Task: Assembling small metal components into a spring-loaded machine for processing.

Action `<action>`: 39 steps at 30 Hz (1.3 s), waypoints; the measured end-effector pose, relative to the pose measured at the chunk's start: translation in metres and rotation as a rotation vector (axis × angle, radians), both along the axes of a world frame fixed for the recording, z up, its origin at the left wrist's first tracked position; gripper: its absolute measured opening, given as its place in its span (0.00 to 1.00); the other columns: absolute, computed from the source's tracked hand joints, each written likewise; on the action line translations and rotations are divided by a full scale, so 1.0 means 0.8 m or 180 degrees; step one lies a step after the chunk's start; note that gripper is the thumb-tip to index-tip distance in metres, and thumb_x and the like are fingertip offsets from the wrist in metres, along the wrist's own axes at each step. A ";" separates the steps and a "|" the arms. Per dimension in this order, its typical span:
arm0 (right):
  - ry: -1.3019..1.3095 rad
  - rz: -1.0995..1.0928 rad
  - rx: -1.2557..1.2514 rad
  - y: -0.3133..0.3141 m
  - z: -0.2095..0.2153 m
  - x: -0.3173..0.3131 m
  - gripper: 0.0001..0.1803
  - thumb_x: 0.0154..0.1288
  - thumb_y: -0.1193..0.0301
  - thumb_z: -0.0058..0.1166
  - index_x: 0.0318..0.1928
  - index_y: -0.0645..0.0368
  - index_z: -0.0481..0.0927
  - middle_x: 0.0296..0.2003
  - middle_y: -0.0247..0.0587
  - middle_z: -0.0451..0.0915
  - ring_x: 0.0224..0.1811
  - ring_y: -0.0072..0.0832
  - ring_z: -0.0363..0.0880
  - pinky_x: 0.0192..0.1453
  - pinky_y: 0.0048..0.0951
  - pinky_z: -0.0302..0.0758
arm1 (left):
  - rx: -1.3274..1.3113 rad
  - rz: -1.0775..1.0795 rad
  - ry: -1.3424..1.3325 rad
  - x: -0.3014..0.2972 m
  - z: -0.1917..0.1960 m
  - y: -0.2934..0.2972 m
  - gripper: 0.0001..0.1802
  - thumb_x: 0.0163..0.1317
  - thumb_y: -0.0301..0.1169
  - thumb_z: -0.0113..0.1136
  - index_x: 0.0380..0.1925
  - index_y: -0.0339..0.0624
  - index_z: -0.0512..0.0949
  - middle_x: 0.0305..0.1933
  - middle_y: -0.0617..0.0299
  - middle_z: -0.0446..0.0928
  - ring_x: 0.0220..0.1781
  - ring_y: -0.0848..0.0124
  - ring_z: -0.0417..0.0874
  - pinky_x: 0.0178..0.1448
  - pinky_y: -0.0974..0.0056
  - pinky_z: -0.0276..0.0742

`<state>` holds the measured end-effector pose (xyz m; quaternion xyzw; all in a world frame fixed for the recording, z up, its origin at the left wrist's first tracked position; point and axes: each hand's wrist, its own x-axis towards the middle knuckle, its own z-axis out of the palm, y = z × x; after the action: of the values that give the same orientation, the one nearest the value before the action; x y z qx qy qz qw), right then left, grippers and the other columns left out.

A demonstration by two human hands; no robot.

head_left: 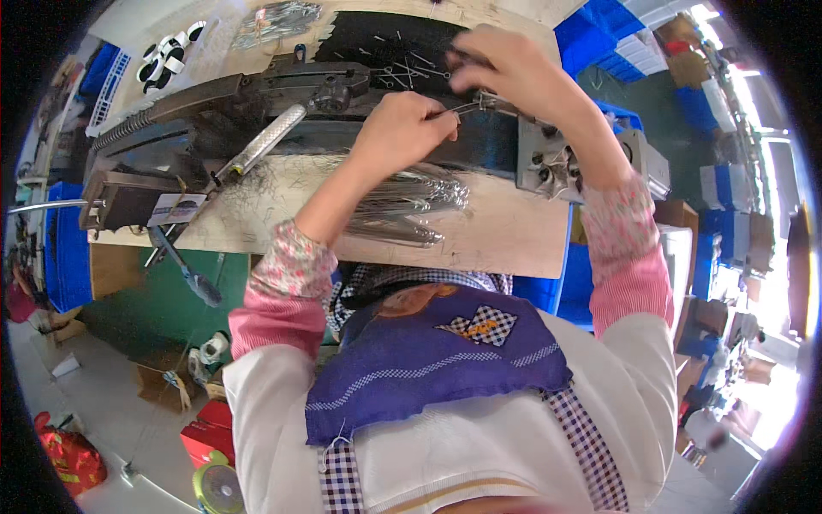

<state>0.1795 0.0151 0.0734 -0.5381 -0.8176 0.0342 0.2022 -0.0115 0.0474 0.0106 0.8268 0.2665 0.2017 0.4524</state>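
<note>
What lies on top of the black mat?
Scattered thin metal pieces lie on the black mat; whatever the right hand covers at its right side cannot be seen.

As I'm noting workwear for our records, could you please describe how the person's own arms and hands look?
The left hand and right hand are bare, with no gloves. Both arms have white upper sleeves, then pink, finely ribbed-looking sections over the forearms, ending in pale cuffs with a small pink floral print.
</note>
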 end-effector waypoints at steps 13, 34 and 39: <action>0.0343 0.0601 0.0826 -0.026 -0.037 -0.019 0.12 0.52 0.73 0.59 0.39 0.59 0.80 0.31 0.39 0.78 0.34 0.39 0.77 0.40 0.35 0.75 | 0.3453 0.0862 0.0185 -0.039 0.034 -0.014 0.04 0.54 0.29 0.61 0.31 0.46 0.82 0.25 0.65 0.74 0.22 0.66 0.78 0.26 0.63 0.74; 0.1218 0.0031 -0.0416 0.030 -0.041 -0.056 0.08 0.54 0.75 0.57 0.34 0.65 0.82 0.30 0.50 0.81 0.35 0.43 0.81 0.43 0.35 0.75 | -0.5790 -0.1165 -0.3763 -0.101 0.036 0.000 0.33 0.68 0.56 0.43 0.51 0.31 0.68 0.22 0.60 0.68 0.12 0.77 0.66 0.13 0.72 0.61; 0.1032 0.0042 -0.0367 0.029 -0.038 -0.062 0.08 0.54 0.74 0.56 0.34 0.65 0.82 0.30 0.49 0.81 0.36 0.43 0.81 0.43 0.36 0.76 | -0.1682 0.1472 -0.0846 -0.067 -0.002 -0.057 0.16 0.61 0.34 0.58 0.42 0.35 0.69 0.26 0.60 0.73 0.21 0.73 0.75 0.21 0.69 0.69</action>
<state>0.1299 0.0381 0.0427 -0.5308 -0.7745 0.1688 0.3000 -0.0648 0.0020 0.0091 0.5662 0.4280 0.3283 0.6233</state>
